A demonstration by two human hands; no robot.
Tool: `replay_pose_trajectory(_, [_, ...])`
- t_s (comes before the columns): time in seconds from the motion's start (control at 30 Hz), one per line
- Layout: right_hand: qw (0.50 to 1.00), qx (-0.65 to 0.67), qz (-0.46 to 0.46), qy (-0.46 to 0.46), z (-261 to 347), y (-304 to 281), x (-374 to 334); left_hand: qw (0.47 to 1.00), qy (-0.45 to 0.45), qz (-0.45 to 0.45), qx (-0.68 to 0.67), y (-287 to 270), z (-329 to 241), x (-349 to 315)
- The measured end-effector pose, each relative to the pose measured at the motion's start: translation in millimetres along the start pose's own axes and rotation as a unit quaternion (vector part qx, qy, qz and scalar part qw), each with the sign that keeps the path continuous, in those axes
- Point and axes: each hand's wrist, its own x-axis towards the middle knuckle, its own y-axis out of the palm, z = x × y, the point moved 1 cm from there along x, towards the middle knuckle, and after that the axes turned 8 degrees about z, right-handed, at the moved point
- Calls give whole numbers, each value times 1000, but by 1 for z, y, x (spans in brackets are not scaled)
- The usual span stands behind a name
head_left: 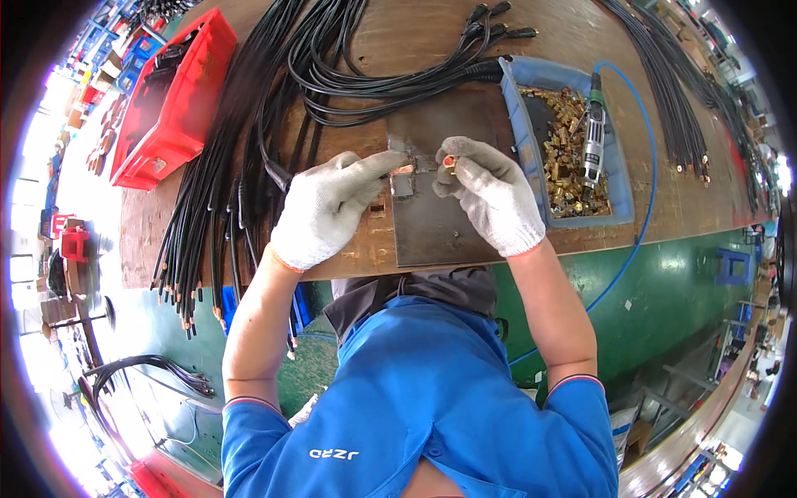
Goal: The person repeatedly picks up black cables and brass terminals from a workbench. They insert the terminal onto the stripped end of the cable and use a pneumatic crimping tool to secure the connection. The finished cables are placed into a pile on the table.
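Note:
White work gloves with greyish fingers cover both hands. My left hand [328, 207] is closed, index finger stretched along a black cable whose bared copper end [403, 169] shows past the fingertips. Most of that cable is hidden under the glove. Below the copper end lies a small metal block [403, 186] on a dark steel plate [432, 236]. A short way to the right, my right hand [491, 195] pinches a small brass fitting [450, 162] between thumb and fingers. The copper end and the fitting are apart.
A blue bin [531, 162] of brass fittings [569, 174] stands right, with a silver power tool [594, 141] on them and its blue hose [652, 158] trailing off. Black cables [241, 124] spread across the table's left. A red bin [187, 100] sits at far left.

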Motion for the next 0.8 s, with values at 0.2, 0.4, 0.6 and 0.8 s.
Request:
replay_pose_trajectory(0.2, [999, 22, 44, 0, -11, 2, 2, 1000, -3, -14, 9, 5, -1, 0])
replay_pose_trajectory(0.4, [998, 47, 38, 8, -19, 3, 4, 1000, 13, -22, 13, 7, -5, 2])
replay_pose_trajectory(0.6, [998, 42, 43, 15, -19, 8, 5, 999, 22, -31, 27, 11, 1, 3])
replay_pose_trajectory(0.8, [997, 53, 54, 10, -18, 8, 4, 998, 39, -39, 35, 13, 2, 5])
